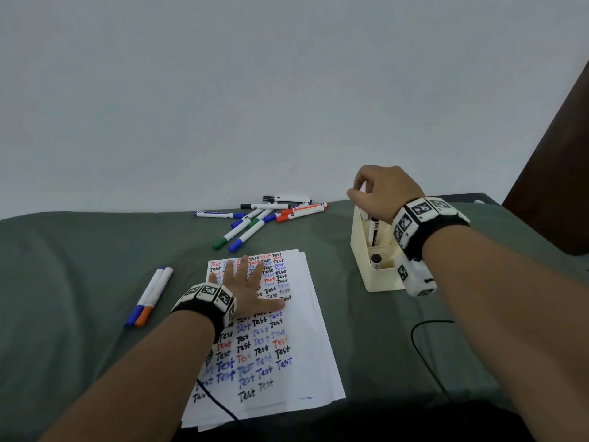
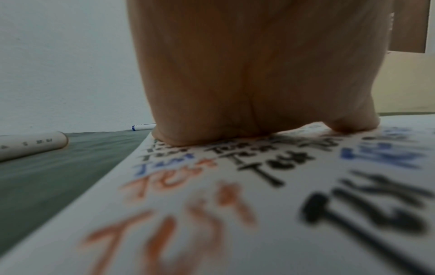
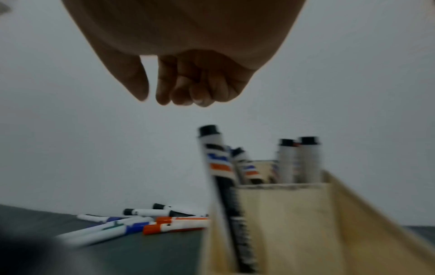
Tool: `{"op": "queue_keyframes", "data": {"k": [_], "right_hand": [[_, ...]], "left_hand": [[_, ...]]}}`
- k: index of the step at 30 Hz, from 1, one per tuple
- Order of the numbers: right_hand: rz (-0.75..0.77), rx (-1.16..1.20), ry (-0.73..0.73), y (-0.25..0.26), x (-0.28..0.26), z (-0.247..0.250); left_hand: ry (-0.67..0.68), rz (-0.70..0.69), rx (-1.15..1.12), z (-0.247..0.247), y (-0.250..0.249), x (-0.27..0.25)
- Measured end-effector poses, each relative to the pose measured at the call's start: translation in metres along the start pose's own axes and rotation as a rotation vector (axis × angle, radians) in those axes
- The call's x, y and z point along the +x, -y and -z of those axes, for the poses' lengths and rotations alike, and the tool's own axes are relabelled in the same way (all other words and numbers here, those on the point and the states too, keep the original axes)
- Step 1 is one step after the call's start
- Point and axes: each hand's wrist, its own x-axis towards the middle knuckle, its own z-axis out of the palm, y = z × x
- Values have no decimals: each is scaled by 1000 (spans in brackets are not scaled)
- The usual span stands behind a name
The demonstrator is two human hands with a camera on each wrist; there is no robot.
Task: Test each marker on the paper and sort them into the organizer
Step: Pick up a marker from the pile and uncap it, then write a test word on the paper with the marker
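Observation:
My left hand [image 1: 245, 282] lies flat with spread fingers on the white paper [image 1: 287, 362], which is covered in "Test" scribbles; the left wrist view shows the palm [image 2: 247, 74] pressing the sheet [image 2: 212, 204]. My right hand [image 1: 355, 191] hovers over the cream organizer [image 1: 379, 282] at the right. In the right wrist view its fingers [image 3: 179, 93] are curled with nothing between them. Just below, apart from the fingertips, a black-capped marker [image 3: 219, 167] stands tilted in the organizer [image 3: 294, 214], blurred. Other black markers [image 3: 299, 160] stand in it.
A pile of several loose markers [image 1: 264, 215] lies at the back of the green-covered table, near the wall. Two markers [image 1: 149, 295], blue and orange capped, lie side by side left of the paper. A black cable [image 1: 424, 346] loops near the front right.

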Motion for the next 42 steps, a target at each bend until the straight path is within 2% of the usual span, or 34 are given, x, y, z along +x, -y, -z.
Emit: {"op": "queue_keyframes", "data": {"k": [2, 4, 7, 10, 16, 21, 27, 32, 35, 39, 42], "right_hand": [[69, -10, 54, 23, 4, -10], [133, -58, 167, 44, 8, -25], [149, -152, 376, 69, 10, -54], [161, -242, 509, 79, 6, -85], [33, -319, 709, 61, -11, -140], [-75, -290, 682, 35, -26, -170], [-99, -267, 658, 19, -34, -195], [-86, -238, 656, 20, -37, -196], [-92, -222, 659, 23, -39, -191], [-107, -195, 670, 28, -39, -187], [-100, -218, 690, 28, -39, -186]], "left_hand": [[-3, 2, 4, -1, 1, 0], [-6, 4, 8, -1, 1, 0], [-4, 3, 3, -1, 1, 1], [1, 7, -2, -1, 1, 2], [-9, 27, 5, -5, 2, 9], [-13, 34, 11, -7, 3, 13], [26, 38, -19, -2, 3, 12], [49, 12, -41, 13, 7, 9], [-89, -41, -49, 37, 10, 10], [-350, 10, -37, 69, 24, 18], [-407, 24, -61, 79, 35, 30]]}}
